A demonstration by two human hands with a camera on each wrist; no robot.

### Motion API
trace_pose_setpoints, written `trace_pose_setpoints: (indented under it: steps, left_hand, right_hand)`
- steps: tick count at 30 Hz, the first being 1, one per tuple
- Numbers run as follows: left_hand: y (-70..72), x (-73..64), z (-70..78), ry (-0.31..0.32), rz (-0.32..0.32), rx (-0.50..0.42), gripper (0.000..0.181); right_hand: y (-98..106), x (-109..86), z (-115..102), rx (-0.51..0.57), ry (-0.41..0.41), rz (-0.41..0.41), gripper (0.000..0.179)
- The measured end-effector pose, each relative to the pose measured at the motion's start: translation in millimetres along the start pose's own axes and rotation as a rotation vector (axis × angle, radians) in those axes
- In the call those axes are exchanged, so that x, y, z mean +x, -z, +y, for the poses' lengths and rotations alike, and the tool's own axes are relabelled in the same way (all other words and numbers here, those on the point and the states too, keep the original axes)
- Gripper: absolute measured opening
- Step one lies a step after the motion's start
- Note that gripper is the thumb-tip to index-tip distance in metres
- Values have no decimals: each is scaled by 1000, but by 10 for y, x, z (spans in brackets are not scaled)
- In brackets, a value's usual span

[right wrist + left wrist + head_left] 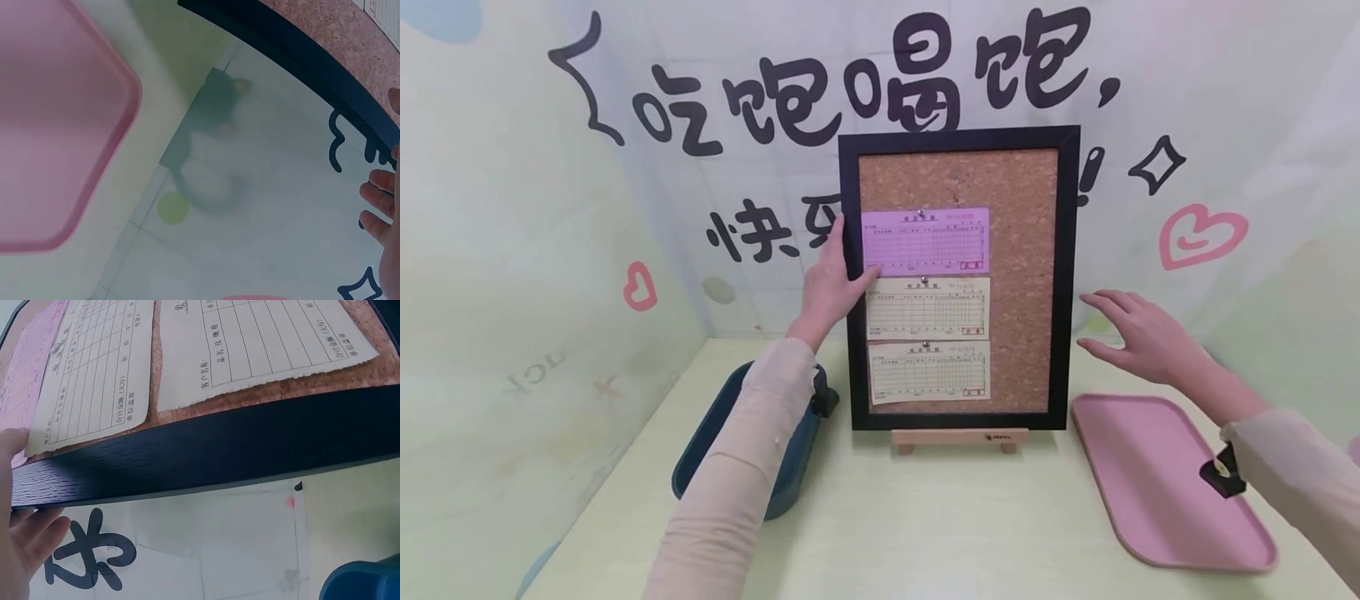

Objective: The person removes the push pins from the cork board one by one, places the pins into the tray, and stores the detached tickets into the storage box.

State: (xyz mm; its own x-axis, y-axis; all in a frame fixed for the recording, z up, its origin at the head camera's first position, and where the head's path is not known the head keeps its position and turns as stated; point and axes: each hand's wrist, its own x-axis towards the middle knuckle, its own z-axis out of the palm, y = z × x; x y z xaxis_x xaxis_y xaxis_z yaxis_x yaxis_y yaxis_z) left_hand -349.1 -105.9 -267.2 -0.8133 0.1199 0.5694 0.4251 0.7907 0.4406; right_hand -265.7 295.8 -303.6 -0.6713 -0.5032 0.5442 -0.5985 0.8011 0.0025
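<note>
A black-framed cork board (1021, 333) stands upright on a small wooden easel (958, 436). Pinned down its left half are a purple receipt slip (925, 243), a cream slip (928, 308) below it and another cream slip (929, 372) at the bottom. My left hand (832, 283) grips the frame's left side, thumb in front by the purple slip's lower corner, fingers behind; the left wrist view shows this hold on the black frame (219, 447). Just off the frame's right side, my right hand (1142, 337) holds nothing, thumb and fingers apart.
A deep blue tray (786, 508) sits on the table to the left, partly hidden by my left forearm. To the right lies a shallow pink tray (1150, 475) under my right forearm. A printed backdrop (760, 317) rises behind the board.
</note>
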Motion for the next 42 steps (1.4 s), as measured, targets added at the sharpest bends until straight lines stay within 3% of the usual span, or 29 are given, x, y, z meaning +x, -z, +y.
trace_pose_setpoints:
  steps: [9, 19, 28, 35, 42]
  left_hand:
    - [7, 1, 11, 1, -6, 59, 87]
    - [20, 19, 2, -19, -24, 74, 87]
    - [25, 23, 26, -12, -34, 54, 87]
    - [36, -4, 22, 10, -52, 52, 87]
    - [37, -4, 5, 8, -42, 48, 87]
  right_hand:
    - [28, 227, -133, 107, -72, 38, 54]
    - [83, 547, -206, 141, -56, 85, 48]
    - [191, 955, -316, 136, -77, 91, 38]
    - [152, 1283, -460, 176, -76, 120, 32]
    - [94, 1609, -666, 198, -94, 86, 34]
